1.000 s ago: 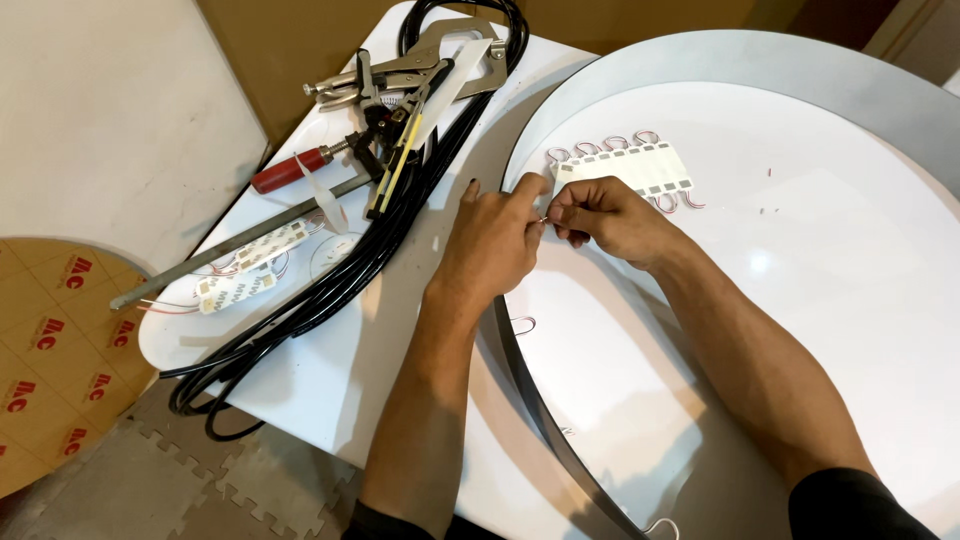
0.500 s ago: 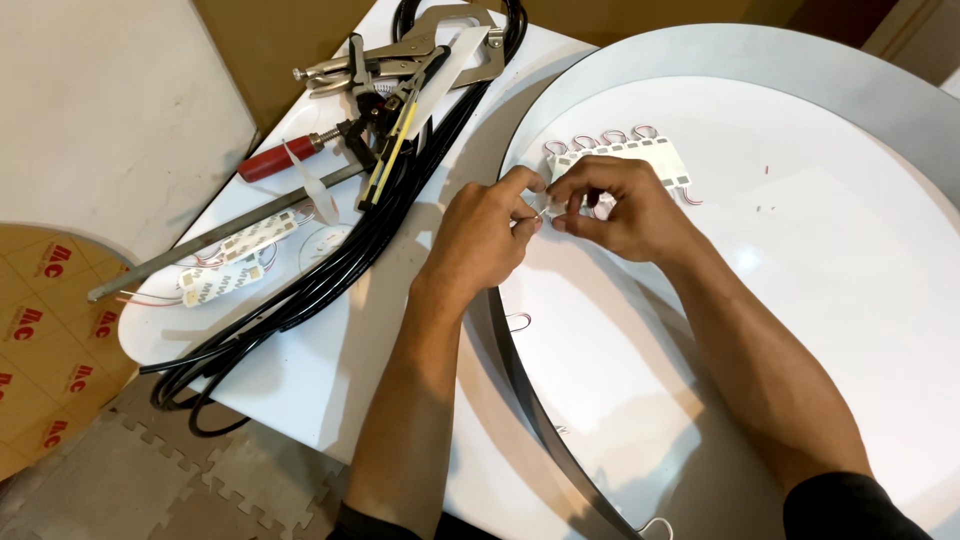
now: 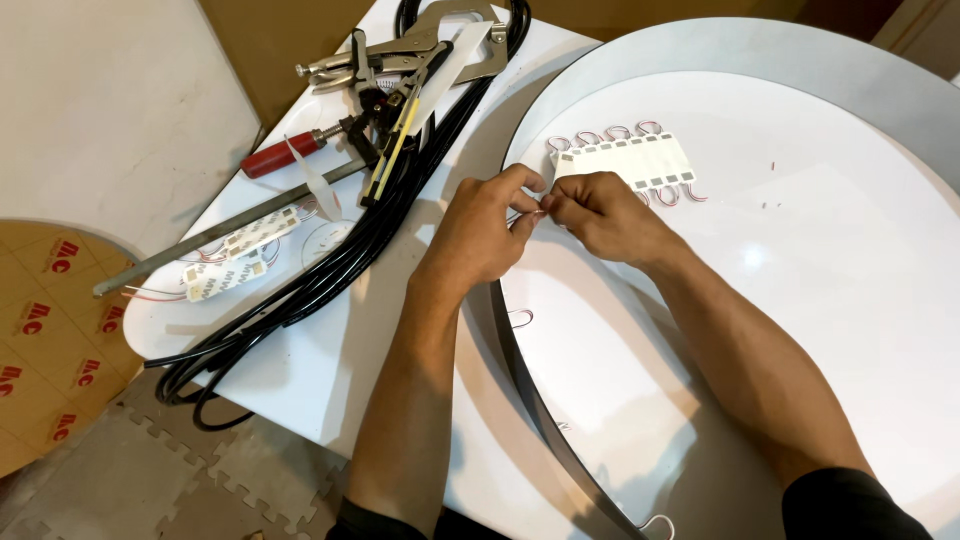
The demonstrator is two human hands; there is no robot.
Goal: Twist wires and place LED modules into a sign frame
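My left hand (image 3: 487,222) and my right hand (image 3: 598,211) meet fingertip to fingertip over the inner rim of a large round white sign pan (image 3: 800,300). Between the pinched fingers runs a thin red and white wire (image 3: 537,212). The wire leads toward a row of white light modules (image 3: 625,160) joined by small wire loops, lying on the pan floor just beyond my right hand. Both forearms reach in from the bottom of the view.
A white table (image 3: 300,370) holds a coil of black cable (image 3: 330,275), locking pliers (image 3: 400,50), a red-handled tool (image 3: 285,152), a grey metal bar (image 3: 220,232) and more light modules (image 3: 235,265). Cardboard (image 3: 40,330) lies on the floor at left.
Both hands have drawn slightly toward me and away from the row of light modules, staying pinched together on the wire. The view has shifted a little.
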